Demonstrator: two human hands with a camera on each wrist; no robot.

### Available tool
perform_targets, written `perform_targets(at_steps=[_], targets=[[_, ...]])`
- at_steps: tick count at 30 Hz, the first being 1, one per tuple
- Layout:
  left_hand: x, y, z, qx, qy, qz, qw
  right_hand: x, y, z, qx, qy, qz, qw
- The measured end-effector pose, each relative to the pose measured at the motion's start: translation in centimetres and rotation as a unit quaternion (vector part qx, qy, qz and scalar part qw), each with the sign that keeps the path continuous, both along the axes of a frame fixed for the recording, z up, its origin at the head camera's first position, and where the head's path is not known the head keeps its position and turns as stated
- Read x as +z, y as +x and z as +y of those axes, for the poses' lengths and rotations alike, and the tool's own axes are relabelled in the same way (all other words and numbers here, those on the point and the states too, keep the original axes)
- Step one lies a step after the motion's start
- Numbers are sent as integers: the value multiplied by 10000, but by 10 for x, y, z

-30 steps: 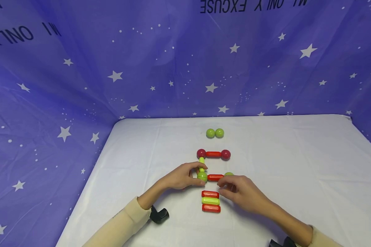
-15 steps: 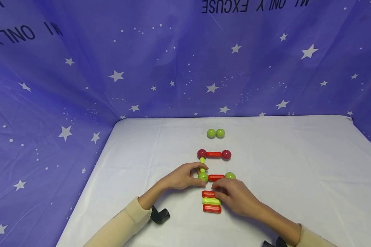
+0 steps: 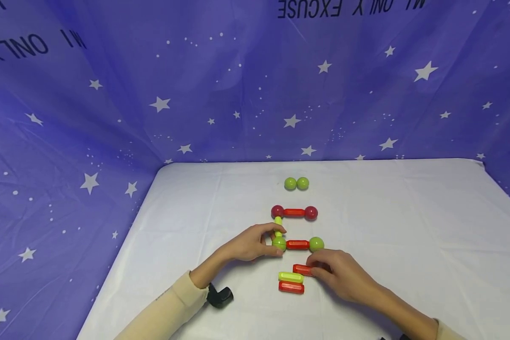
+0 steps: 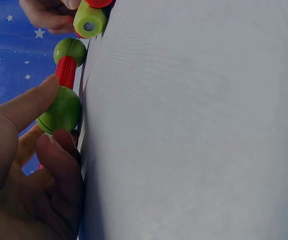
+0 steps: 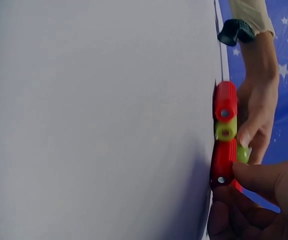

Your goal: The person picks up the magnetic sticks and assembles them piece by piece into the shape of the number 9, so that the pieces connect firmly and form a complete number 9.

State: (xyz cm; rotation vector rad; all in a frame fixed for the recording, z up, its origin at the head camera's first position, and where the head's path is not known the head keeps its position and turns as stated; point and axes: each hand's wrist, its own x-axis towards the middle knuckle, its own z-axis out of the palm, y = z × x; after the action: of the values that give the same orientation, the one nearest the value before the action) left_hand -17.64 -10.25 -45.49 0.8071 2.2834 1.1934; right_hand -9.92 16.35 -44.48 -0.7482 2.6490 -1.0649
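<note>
While the left hand [image 3: 251,243] curls round a glossy green ball [image 3: 279,244], the right hand [image 3: 343,275] pinches a faceted red rod [image 3: 301,269] by its end.

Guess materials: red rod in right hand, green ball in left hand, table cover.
Red rod: likely molded plastic, fairly glossy, with ribbed sides; the silvery end disc may be metal.
Green ball: probably smooth, shiny plastic, given its highlight and seam.
White table cover: perhaps fabric, matte, with faint creases.
</note>
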Motion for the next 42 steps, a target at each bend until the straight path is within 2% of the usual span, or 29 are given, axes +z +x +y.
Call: perform_targets(at_steps=[5, 12, 18, 26, 33, 38, 42], targets=[[3, 1, 0, 6, -7, -19, 10000, 2, 2, 18, -66, 68, -53, 9999], [1, 0, -1, 1, 11, 0, 10000, 4, 4, 35, -116, 146, 233, 9996], [0, -1, -2, -1, 31, -14, 10000, 4, 3, 32, -72, 159, 273, 9995], [0, 0, 0, 7, 13, -22, 10000, 6, 0, 23, -53, 526, -154, 9985], [0, 0, 0, 32, -10, -10, 10000, 8, -3, 21, 66, 668, -283, 9973], [-1, 0, 0, 43, -7, -23, 10000, 9, -3, 23, 79, 460, -352, 9983], [-1, 0, 0, 51, -6, -23, 10000, 10, -4, 25, -32, 242, -229, 9994]])
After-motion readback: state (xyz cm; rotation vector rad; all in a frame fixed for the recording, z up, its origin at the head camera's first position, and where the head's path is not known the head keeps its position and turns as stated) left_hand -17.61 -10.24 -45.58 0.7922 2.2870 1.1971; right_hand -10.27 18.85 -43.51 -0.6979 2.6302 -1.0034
